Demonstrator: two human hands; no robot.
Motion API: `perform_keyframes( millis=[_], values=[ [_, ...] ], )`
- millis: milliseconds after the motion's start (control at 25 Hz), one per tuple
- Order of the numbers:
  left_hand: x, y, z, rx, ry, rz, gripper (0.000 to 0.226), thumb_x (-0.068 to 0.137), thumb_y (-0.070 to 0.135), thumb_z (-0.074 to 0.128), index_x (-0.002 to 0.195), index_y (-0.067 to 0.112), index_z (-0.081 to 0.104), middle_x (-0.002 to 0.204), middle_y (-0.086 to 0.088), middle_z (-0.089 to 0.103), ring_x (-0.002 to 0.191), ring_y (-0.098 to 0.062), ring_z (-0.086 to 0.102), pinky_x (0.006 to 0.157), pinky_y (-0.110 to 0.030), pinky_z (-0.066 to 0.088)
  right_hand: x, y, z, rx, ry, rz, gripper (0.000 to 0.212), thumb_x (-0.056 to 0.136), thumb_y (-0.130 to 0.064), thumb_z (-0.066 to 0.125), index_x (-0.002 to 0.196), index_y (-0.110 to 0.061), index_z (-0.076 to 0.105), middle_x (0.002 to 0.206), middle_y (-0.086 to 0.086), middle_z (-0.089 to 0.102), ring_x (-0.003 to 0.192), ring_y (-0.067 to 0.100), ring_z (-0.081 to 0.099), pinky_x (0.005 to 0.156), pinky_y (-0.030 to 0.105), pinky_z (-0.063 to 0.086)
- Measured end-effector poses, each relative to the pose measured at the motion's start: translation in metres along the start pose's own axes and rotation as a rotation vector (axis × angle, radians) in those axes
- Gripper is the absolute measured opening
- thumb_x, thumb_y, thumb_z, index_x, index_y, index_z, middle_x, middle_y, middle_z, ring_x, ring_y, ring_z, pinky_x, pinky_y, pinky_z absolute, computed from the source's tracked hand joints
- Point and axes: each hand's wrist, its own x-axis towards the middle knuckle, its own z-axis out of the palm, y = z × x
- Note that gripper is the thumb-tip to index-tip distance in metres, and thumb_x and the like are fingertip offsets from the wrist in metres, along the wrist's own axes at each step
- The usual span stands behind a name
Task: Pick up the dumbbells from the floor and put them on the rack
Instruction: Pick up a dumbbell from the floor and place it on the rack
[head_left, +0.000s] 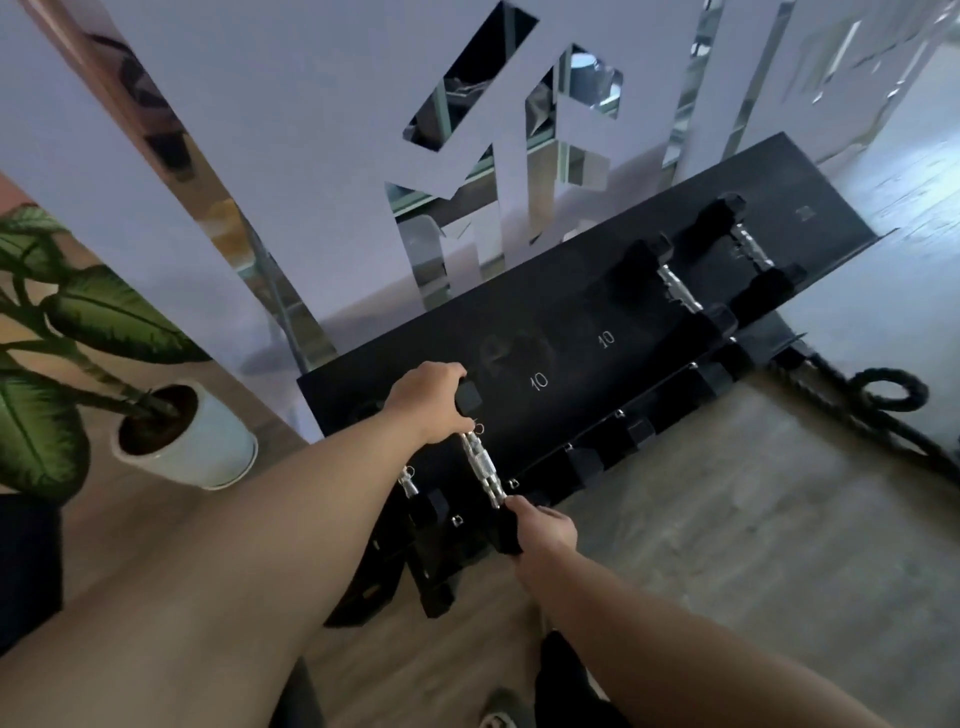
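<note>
Dumbbell: held at both ends over the left part of the rack, low enough that contact with the shelf cannot be ruled out.

1. Left hand: closed over the far head of the dumbbell, fingers wrapped around the black block. To the left of this hand, well apart, stands a potted plant.
2. Between the hands: the knurled metal handle is bare. The long axis runs from the left hand, away from the person, to the right hand, nearest the person, roughly crosswise to the length of the rack.
3. Right hand: closed on the near head, which hangs at or just past the front edge of the shelf.
4. Right of the hands: two empty positions marked "10" on the top shelf, then two dumbbells already seated, lying with the same crosswise orientation. A coiled rope lies on the floor beyond the rack's right end.

Status, as a judgement: the pick-up for this dumbbell is complete; placement is in its last stage and release is not yet done. A second handle shows just left of and below the held one, apparently on a lower tier. No dumbbell is visible on the floor, though much of the floor is out of view.
</note>
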Motion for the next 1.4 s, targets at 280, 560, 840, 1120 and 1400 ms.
perform_keyframes(
  millis=[280,560,840,1120,1400],
  values=[
    [0.084,-0.028,0.006,0.128,-0.057,-0.124,0.07,0.077,0.043,0.086,0.135,0.017,0.055,0.124,-0.008,0.068,0.11,-0.029,0.066,0.079,-0.036,0.053,0.052,-0.057,0.052,-0.122,-0.028,0.035,0.056,0.072,-0.032,0.09,0.114,-0.019,0.055,0.094,0.005,0.065,0.08,0.022,0.066,0.062,0.036,0.057],
    [0.149,-0.062,0.032,0.192,-0.169,-0.123,0.079,0.076,0.042,0.087,0.14,0.02,0.046,0.127,-0.01,0.066,0.112,-0.031,0.066,0.081,-0.04,0.056,0.102,-0.059,0.093,-0.196,0.033,0.056,0.063,0.068,-0.04,0.09,0.118,-0.019,0.057,0.099,0.006,0.067,0.084,0.022,0.068,0.064,0.031,0.054],
    [0.2,-0.089,0.095,0.112,-0.24,-0.109,0.074,0.078,0.04,0.085,0.14,0.023,0.049,0.124,-0.008,0.065,0.109,-0.028,0.066,0.079,-0.038,0.054,0.161,-0.049,0.113,-0.377,0.2,-0.079,0.067,0.077,-0.044,0.085,0.132,-0.015,0.059,0.116,0.004,0.063,0.078,0.012,0.055,0.055,0.02,0.038],
    [0.198,-0.105,0.146,-0.048,-0.183,0.009,0.056,0.091,0.016,0.072,0.143,0.021,0.05,0.145,0.0,0.053,0.123,-0.02,0.058,0.092,-0.034,0.053,0.175,-0.011,0.116,-0.566,0.123,-0.054,0.065,0.084,-0.029,0.077,0.142,-0.01,0.056,0.134,0.018,0.061,0.121,0.03,0.061,0.101,0.037,0.054],
    [0.183,-0.151,0.115,-0.202,-0.273,0.014,0.05,0.094,0.028,0.068,0.141,0.026,0.052,0.142,0.006,0.055,0.127,-0.016,0.054,0.098,-0.033,0.047,0.16,-0.012,0.106,-0.611,0.135,-0.091,0.052,0.084,-0.022,0.075,0.132,-0.009,0.06,0.128,0.014,0.063,0.114,0.03,0.062,0.095,0.041,0.054]
  ],
)
